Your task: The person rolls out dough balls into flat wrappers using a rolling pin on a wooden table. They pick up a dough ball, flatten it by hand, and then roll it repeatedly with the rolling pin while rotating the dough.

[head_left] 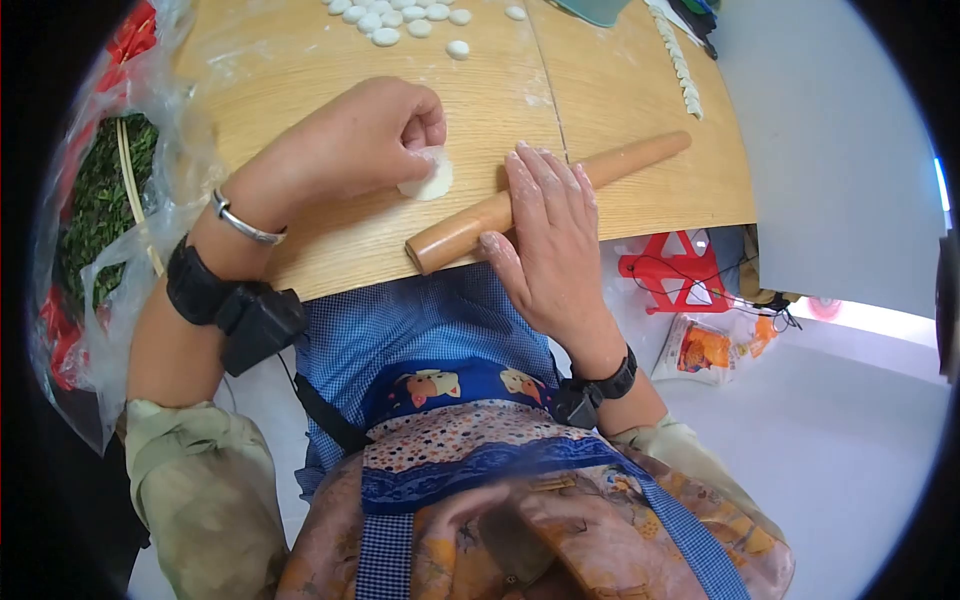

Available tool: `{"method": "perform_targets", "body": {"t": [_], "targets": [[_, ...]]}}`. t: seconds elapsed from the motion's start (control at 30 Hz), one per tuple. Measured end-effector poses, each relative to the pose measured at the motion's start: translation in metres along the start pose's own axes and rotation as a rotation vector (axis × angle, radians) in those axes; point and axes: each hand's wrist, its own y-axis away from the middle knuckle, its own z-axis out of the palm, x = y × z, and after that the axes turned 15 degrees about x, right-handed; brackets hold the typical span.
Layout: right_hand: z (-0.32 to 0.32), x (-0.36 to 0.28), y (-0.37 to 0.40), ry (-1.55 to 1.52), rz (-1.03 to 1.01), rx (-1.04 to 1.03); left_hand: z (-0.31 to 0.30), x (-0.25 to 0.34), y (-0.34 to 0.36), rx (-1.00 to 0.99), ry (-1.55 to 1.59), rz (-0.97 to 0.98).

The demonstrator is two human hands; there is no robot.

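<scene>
My left hand has its fingers curled and pinches the edge of a thin round dough wrapper, which lies at the table's near side. Across the near edge, slanting up to the right, lies a wooden rolling pin. My right hand rests flat over the pin's middle, fingers stretched out and dusted with flour, not wrapped round it. The pin's left end is close to the wrapper, with a small gap between them.
Several small flattened dough pieces sit at the far side of the wooden table. A teal container and a white ruffled strip are at the far right. Left, a plastic bag holds green leaves. Below right stands a red stool.
</scene>
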Motion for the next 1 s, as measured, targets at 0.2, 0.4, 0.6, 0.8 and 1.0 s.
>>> {"method": "perform_targets", "body": {"t": [0.2,0.4,0.6,0.8,1.0], "targets": [[0.034,0.006,-0.036,-0.027,-0.057,0.128,0.001,0.0,0.001,-0.001,-0.052,0.003],[0.059,0.01,-0.067,-0.004,-0.061,0.173,-0.003,0.003,-0.002,0.009,-0.084,0.036],[0.033,0.004,-0.033,0.021,-0.048,0.126,-0.003,0.0,0.001,-0.013,-0.058,0.017],[0.001,0.001,0.002,0.015,-0.005,0.007,-0.004,0.004,0.001,-0.089,-0.011,-0.03],[0.025,0.004,-0.024,-0.008,-0.03,0.11,0.0,0.001,0.002,-0.023,-0.082,0.026]]}}
